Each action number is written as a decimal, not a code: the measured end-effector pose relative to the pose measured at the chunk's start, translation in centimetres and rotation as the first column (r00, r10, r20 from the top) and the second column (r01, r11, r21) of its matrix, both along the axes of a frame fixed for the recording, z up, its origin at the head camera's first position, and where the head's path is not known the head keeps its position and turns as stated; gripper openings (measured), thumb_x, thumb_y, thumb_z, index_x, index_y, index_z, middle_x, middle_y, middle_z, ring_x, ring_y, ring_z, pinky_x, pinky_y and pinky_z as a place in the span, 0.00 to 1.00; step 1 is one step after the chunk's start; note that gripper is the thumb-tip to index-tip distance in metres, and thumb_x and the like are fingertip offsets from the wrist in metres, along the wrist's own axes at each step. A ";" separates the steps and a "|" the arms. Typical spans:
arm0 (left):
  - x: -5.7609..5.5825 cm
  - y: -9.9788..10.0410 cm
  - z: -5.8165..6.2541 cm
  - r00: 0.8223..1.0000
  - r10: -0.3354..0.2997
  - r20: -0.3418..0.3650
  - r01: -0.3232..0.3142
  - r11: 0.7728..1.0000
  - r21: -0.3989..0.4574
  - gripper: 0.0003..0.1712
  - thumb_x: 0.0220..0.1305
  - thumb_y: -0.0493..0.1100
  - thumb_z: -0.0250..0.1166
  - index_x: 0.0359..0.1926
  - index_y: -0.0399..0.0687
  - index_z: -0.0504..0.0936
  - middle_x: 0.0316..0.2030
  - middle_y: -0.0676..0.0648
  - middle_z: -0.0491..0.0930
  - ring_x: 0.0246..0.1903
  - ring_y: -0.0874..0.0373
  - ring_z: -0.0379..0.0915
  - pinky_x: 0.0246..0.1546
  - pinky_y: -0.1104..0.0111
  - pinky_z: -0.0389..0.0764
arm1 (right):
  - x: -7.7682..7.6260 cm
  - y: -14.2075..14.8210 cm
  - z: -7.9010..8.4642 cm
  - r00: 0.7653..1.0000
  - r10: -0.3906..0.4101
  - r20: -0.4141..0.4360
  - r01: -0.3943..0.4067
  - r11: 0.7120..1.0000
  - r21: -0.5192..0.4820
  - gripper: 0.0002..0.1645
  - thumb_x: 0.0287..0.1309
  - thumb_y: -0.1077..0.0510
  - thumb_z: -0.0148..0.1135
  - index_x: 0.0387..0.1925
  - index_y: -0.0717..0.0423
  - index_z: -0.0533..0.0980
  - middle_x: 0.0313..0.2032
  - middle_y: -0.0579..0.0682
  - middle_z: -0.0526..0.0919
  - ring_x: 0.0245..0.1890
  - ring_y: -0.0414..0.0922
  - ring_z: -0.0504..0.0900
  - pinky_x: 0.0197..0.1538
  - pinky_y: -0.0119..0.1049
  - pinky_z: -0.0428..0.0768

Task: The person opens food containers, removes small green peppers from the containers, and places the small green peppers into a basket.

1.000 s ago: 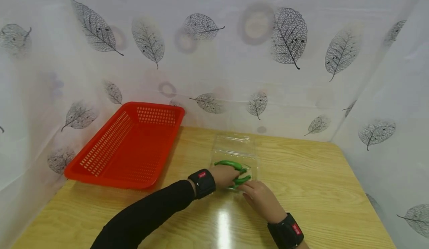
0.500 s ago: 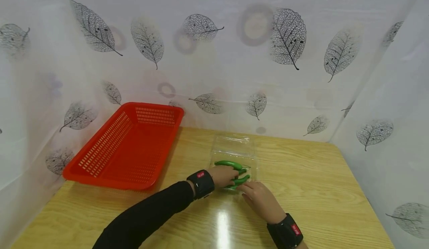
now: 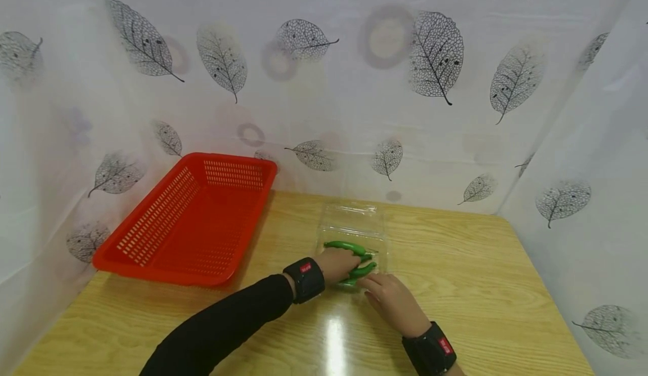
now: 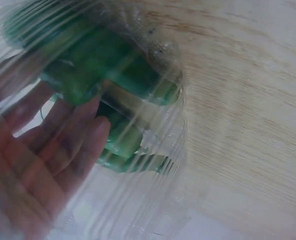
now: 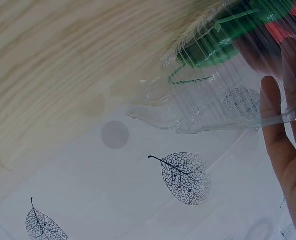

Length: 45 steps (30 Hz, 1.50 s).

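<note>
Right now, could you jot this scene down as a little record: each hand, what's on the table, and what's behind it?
Left hand: among the green peppers; its exact grip is unclear
Right hand: at the container's near right edge
Clear plastic container: holds the peppers; lid open on the far side
Red basket: on the table's left, apart from the container
Table: wood-grain top
Backdrop: pale sheet with leaf prints
</note>
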State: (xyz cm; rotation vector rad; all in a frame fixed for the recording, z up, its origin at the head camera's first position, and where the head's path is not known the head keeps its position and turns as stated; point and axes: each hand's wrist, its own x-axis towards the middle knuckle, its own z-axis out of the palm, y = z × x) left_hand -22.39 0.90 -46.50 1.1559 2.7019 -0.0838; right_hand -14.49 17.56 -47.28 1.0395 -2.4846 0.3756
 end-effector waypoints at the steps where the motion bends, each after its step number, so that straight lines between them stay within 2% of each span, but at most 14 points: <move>1: 0.1 0.0 0.1 1.000 -0.003 -0.011 0.003 1.000 -0.007 0.07 0.64 0.47 0.60 0.41 0.53 0.77 0.37 0.52 0.80 0.36 0.62 0.77 0.34 0.73 0.76 | 0.0 0.0 0.0 1.000 -0.001 0.001 0.001 1.000 0.002 0.23 0.33 0.65 0.76 0.38 0.51 0.81 0.36 0.45 0.84 0.36 0.40 0.82 0.39 0.34 0.79; 7: 0.3 0.3 0.3 0.999 0.002 -0.036 -0.003 0.999 -0.037 0.10 0.64 0.46 0.60 0.45 0.51 0.78 0.40 0.51 0.81 0.38 0.62 0.78 0.34 0.73 0.77 | -0.1 0.0 0.0 1.000 0.000 0.013 0.000 1.000 0.009 0.22 0.34 0.66 0.76 0.37 0.53 0.81 0.35 0.45 0.84 0.35 0.41 0.82 0.39 0.35 0.79; 17: 0.2 0.3 -0.3 0.998 -0.006 -0.070 0.004 1.000 -0.030 0.05 0.62 0.42 0.61 0.40 0.52 0.79 0.38 0.52 0.82 0.36 0.62 0.78 0.32 0.71 0.78 | 0.1 -0.1 0.4 1.000 0.007 0.008 -0.007 1.000 0.006 0.22 0.33 0.66 0.76 0.36 0.52 0.81 0.35 0.45 0.84 0.34 0.39 0.82 0.36 0.32 0.79; 24: 0.1 -0.1 -0.1 0.998 0.013 -0.056 -0.014 1.000 -0.012 0.04 0.62 0.42 0.61 0.38 0.51 0.79 0.36 0.53 0.81 0.35 0.62 0.78 0.34 0.70 0.78 | 0.1 -0.1 0.4 1.000 -0.001 0.025 0.001 1.000 0.017 0.21 0.35 0.65 0.76 0.37 0.52 0.81 0.35 0.45 0.84 0.34 0.39 0.82 0.37 0.33 0.79; 32: 0.4 -0.2 0.0 0.997 0.002 -0.075 -0.005 0.999 -0.037 0.04 0.60 0.41 0.63 0.37 0.52 0.79 0.36 0.53 0.81 0.35 0.62 0.77 0.33 0.71 0.77 | 0.1 -0.2 0.3 1.000 -0.005 0.026 0.004 1.000 0.019 0.22 0.35 0.65 0.76 0.37 0.51 0.81 0.34 0.44 0.84 0.34 0.39 0.82 0.38 0.33 0.79; 38: 0.2 -0.2 -0.1 0.997 -0.014 -0.072 0.012 0.999 -0.032 0.03 0.59 0.42 0.64 0.36 0.52 0.79 0.34 0.54 0.81 0.32 0.64 0.76 0.30 0.73 0.75 | 0.1 -0.1 0.1 1.000 -0.004 0.005 0.004 1.000 0.019 0.22 0.34 0.65 0.76 0.37 0.51 0.81 0.34 0.44 0.84 0.33 0.39 0.82 0.38 0.33 0.79; 45: 0.2 -0.2 -0.2 0.997 -0.015 -0.076 0.013 0.999 -0.034 0.05 0.60 0.43 0.63 0.38 0.52 0.78 0.36 0.54 0.81 0.34 0.65 0.76 0.32 0.74 0.75 | 0.0 -0.2 0.0 1.000 0.001 -0.001 -0.001 1.000 0.007 0.22 0.33 0.65 0.76 0.36 0.51 0.81 0.33 0.44 0.84 0.33 0.38 0.82 0.38 0.33 0.79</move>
